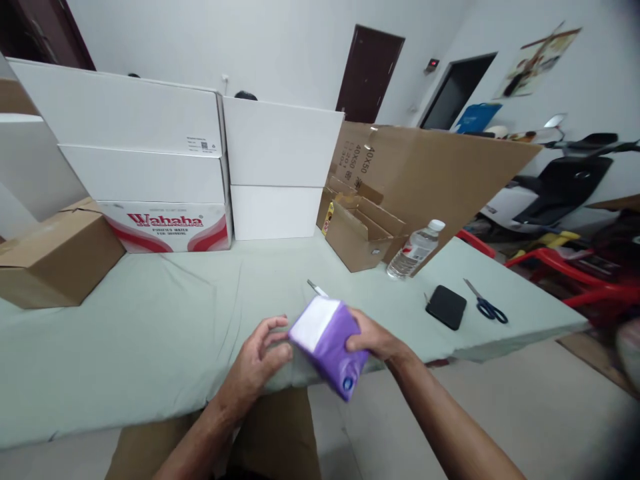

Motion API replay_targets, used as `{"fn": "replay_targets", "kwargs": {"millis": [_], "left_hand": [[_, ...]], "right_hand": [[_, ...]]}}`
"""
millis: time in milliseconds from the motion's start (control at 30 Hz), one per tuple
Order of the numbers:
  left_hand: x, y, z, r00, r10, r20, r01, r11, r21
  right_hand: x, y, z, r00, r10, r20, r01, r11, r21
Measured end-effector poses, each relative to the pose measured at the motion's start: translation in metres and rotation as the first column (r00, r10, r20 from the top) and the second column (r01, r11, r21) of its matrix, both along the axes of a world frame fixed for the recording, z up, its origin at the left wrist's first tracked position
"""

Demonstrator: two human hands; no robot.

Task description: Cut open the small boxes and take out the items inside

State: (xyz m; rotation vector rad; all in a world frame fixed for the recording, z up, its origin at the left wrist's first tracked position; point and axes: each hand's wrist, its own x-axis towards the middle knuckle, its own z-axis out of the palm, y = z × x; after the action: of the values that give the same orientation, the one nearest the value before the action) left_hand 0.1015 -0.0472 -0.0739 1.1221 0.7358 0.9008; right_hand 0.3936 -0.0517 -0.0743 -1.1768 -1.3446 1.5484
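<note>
A purple and white soft pack (327, 337), which looks like a tissue pack, is tilted above the front edge of the table. My right hand (367, 333) grips its right side, the thumb lying across the purple face. To the left of the pack, my left hand (260, 353) is open with fingers apart and curved towards it. The fingertips come close to the pack's left corner; whether they touch it I cannot tell. Just behind the pack a pen-like item (317, 288) lies on the cloth, its near end partly hidden.
White cartons (165, 173) stand stacked along the back, with a brown box (60, 257) at left. An open cardboard box (355, 233) and a water bottle (416, 250) stand at right. Dark-handled scissors (487, 307) and a black flat case (447, 307) lie on the green tablecloth (165, 333).
</note>
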Motion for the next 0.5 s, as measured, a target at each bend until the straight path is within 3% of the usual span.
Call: {"fn": "replay_targets", "kwargs": {"millis": [67, 133, 233, 300, 367, 500], "left_hand": [[-0.009, 0.005, -0.007, 0.991, 0.122, -0.047, -0.119, 0.991, 0.058], [-0.017, 0.010, -0.021, 0.957, 0.234, -0.169, -0.212, 0.967, 0.139], [-0.021, 0.014, -0.055, 0.884, 0.353, -0.307, -0.264, 0.918, 0.297], [-0.020, 0.014, -0.081, 0.854, 0.396, -0.338, -0.224, 0.866, 0.447], [-0.018, 0.014, -0.102, 0.826, 0.445, -0.347, -0.158, 0.773, 0.614], [-0.016, 0.012, -0.121, 0.768, 0.538, -0.347, -0.045, 0.586, 0.809]], "right_hand": [[0.039, 0.008, -0.004, 0.958, -0.285, -0.024, 0.286, 0.955, 0.079], [0.081, 0.021, -0.008, 0.857, -0.513, -0.058, 0.515, 0.844, 0.149], [0.134, 0.046, -0.018, 0.681, -0.721, -0.130, 0.729, 0.650, 0.214], [0.156, 0.060, -0.027, 0.598, -0.784, -0.166, 0.796, 0.556, 0.239], [0.170, 0.070, -0.038, 0.551, -0.816, -0.173, 0.827, 0.505, 0.249], [0.181, 0.074, -0.062, 0.425, -0.896, -0.130, 0.886, 0.383, 0.262]]}}
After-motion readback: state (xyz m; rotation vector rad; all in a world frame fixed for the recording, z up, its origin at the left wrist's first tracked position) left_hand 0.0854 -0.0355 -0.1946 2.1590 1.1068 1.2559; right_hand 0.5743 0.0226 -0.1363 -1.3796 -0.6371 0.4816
